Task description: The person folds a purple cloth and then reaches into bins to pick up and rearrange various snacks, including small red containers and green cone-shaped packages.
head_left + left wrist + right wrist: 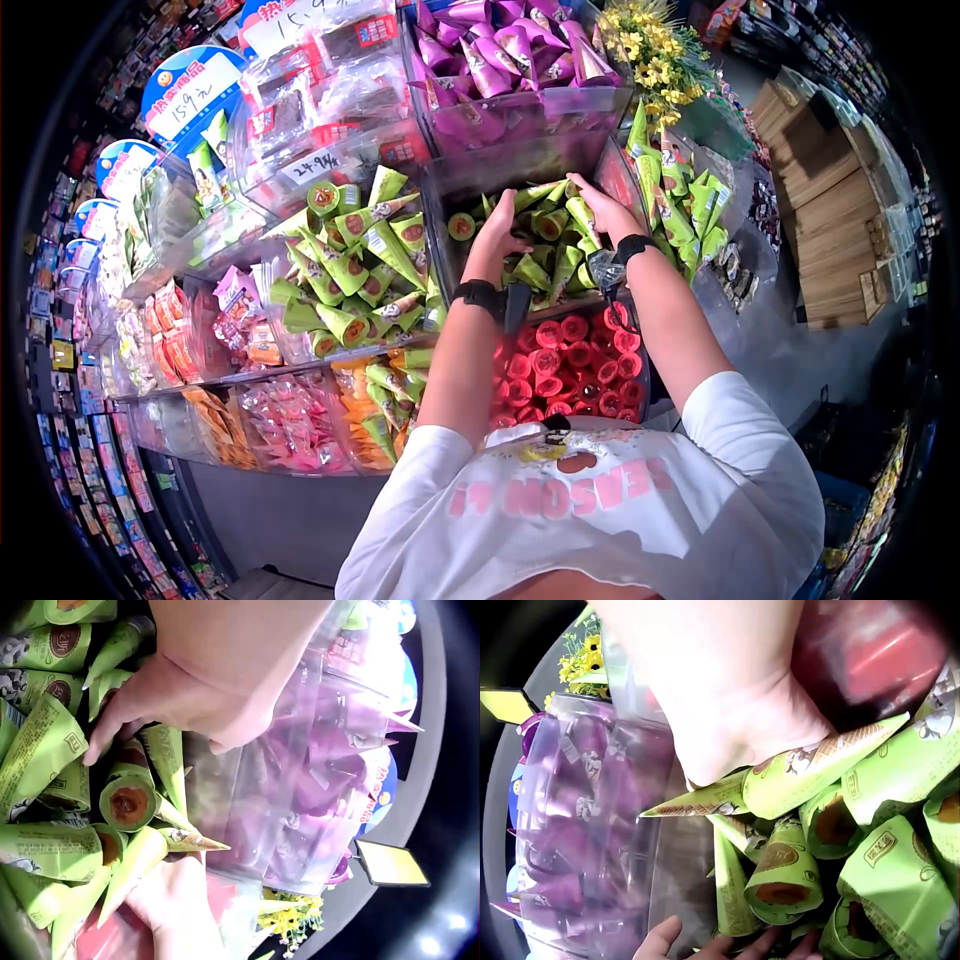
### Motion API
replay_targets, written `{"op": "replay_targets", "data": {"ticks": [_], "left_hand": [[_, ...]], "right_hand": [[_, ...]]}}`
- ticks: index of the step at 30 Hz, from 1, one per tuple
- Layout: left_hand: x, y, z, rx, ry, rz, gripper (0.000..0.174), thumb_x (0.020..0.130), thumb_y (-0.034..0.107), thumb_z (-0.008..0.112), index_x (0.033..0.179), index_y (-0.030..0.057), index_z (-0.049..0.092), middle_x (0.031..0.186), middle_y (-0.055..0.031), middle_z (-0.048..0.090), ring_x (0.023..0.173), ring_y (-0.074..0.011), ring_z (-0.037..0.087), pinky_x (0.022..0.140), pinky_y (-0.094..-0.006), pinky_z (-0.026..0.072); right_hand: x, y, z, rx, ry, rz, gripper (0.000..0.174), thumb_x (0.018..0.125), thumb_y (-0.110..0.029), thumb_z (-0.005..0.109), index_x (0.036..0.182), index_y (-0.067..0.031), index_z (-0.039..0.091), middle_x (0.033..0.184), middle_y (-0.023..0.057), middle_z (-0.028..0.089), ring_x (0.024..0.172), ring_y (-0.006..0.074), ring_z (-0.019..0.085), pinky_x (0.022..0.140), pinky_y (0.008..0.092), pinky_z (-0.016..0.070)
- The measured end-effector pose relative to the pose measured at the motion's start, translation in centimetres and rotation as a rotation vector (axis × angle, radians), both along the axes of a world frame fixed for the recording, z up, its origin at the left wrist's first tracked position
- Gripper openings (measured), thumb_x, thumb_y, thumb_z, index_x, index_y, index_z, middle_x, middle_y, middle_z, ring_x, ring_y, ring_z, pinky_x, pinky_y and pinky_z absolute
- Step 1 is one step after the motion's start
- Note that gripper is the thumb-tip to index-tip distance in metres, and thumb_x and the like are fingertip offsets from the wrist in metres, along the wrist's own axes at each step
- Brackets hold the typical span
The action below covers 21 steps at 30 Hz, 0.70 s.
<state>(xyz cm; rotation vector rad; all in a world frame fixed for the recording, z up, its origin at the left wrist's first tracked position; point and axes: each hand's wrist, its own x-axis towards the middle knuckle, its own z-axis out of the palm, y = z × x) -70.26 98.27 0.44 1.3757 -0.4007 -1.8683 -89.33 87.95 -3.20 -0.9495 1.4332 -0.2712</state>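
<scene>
Both hands are in a clear bin of green paper-wrapped cone snacks [545, 235], one hand at each side. The left hand [497, 232] has its fingers extended along the bin's left side; in the left wrist view a finger of the left hand [187, 690] reaches down among the cones [131, 799]. The right hand [608, 215] lies along the right side, fingers stretched forward. In the right wrist view the right hand [735, 727] lies against a cone [802, 769], its fingers mostly hidden. Left-hand fingertips [660, 937] show at the bottom of that view.
Purple cones [500, 55] fill the bin behind, and red-wrapped items [560, 365] fill the one in front. More green cones [360, 260] are heaped to the left. Clear dividers separate the bins. Yellow flowers [655, 60] stand at the back right.
</scene>
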Motion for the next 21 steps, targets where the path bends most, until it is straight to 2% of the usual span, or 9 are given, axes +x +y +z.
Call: {"op": "replay_targets", "data": {"ticks": [2,3,4,7,8,14,16,19,21], "left_hand": [[-0.8,0.2,0.4,-0.045,-0.124,0.013,0.078,0.078,0.058,0.041,0.139,0.0133,0.018,0.136,-0.0208,0.025,0.115,-0.0454,0.036,0.085,-0.0584,0.0375],[-0.8,0.5,0.7,-0.074,-0.112,-0.02,0.08,0.078,0.06,0.039,0.139,0.0137,0.017,0.136,-0.0202,0.026,0.114,-0.0434,0.038,0.085,-0.0579,0.0384],[-0.7,0.7,1.6,-0.052,-0.111,-0.028,0.076,0.077,0.059,0.04,0.136,0.0127,0.026,0.132,-0.0201,0.031,0.109,-0.0409,0.041,0.082,-0.0555,0.0405],[-1.0,0.3,0.7,-0.098,-0.153,0.001,0.065,0.077,0.056,0.04,0.124,0.0116,0.042,0.12,-0.0167,0.044,0.098,-0.035,0.045,0.073,-0.0508,0.0417],[-1.0,0.2,0.3,-0.095,-0.157,0.001,0.065,0.077,0.056,0.04,0.124,0.0116,0.042,0.12,-0.0167,0.044,0.098,-0.035,0.045,0.073,-0.0508,0.0417],[-1.1,-0.6,-1.7,-0.107,-0.136,0.03,0.056,0.087,0.05,0.036,0.127,0.0108,0.042,0.125,-0.0107,0.046,0.113,-0.0308,0.045,0.082,-0.0629,0.0338],[-1.5,-0.2,-0.3,-0.136,-0.084,-0.019,0.057,0.089,0.041,0.043,0.134,0.009,0.027,0.13,-0.0139,0.039,0.113,-0.0335,0.045,0.079,-0.0633,0.0388],[-3.0,0.6,1.3,-0.056,-0.193,0.253,0.076,0.089,0.018,0.05,0.137,0.0125,-0.009,0.135,-0.0208,0.024,0.109,-0.0377,0.046,0.069,-0.0536,0.0523],[-2.9,1.1,0.9,-0.096,-0.155,0.234,0.074,0.09,0.019,0.047,0.138,0.0128,-0.009,0.134,-0.0199,0.027,0.108,-0.0362,0.047,0.068,-0.0528,0.0524]], "right_hand": [[-1.7,0.7,-0.3,-0.2,-0.126,0.241,0.085,0.071,-0.067,0.053,0.131,-0.0093,0.037,0.125,0.0123,0.046,0.107,0.0254,0.046,0.085,0.039,0.0396],[-0.7,0.4,0.6,0.114,-0.246,0.058,0.08,0.07,-0.067,0.053,0.126,-0.0105,0.044,0.125,0.0114,0.048,0.111,0.0259,0.045,0.087,0.0421,0.0381],[0.1,0.1,0.4,0.089,-0.077,-0.068,0.07,0.072,-0.066,0.053,0.116,-0.0115,0.053,0.113,0.0092,0.057,0.097,0.0234,0.054,0.077,0.0399,0.0435],[0.1,0.1,-0.6,0.1,-0.224,-0.041,0.052,0.076,-0.06,0.054,0.098,-0.0132,0.061,0.093,0.0053,0.064,0.076,0.0215,0.061,0.067,0.0374,0.0493],[-0.3,0.2,-1.2,0.11,-0.391,-0.05,0.053,0.076,-0.056,0.057,0.096,-0.0071,0.061,0.09,0.0084,0.064,0.08,0.0223,0.059,0.079,0.0391,0.0456],[1.1,4.1,5.0,0.267,-0.623,0.002,0.046,0.077,-0.057,0.057,0.091,-0.013,0.062,0.077,0.0044,0.064,0.069,0.0182,0.061,0.071,0.0353,0.0517],[1.0,3.7,3.5,0.295,-0.689,0.06,0.054,0.073,-0.059,0.06,0.097,-0.0104,0.062,0.092,0.0062,0.064,0.084,0.0196,0.06,0.08,0.0381,0.0477],[1.5,4.4,4.0,0.24,-0.606,0.051,0.053,0.077,-0.054,0.058,0.102,-0.0078,0.061,0.096,0.0082,0.064,0.085,0.0207,0.061,0.079,0.0406,0.0478],[2.1,4.9,4.3,0.215,-0.603,-0.006,0.048,0.077,-0.048,0.06,0.102,-0.0071,0.06,0.095,0.0075,0.065,0.084,0.0203,0.062,0.077,0.0404,0.049]]}}
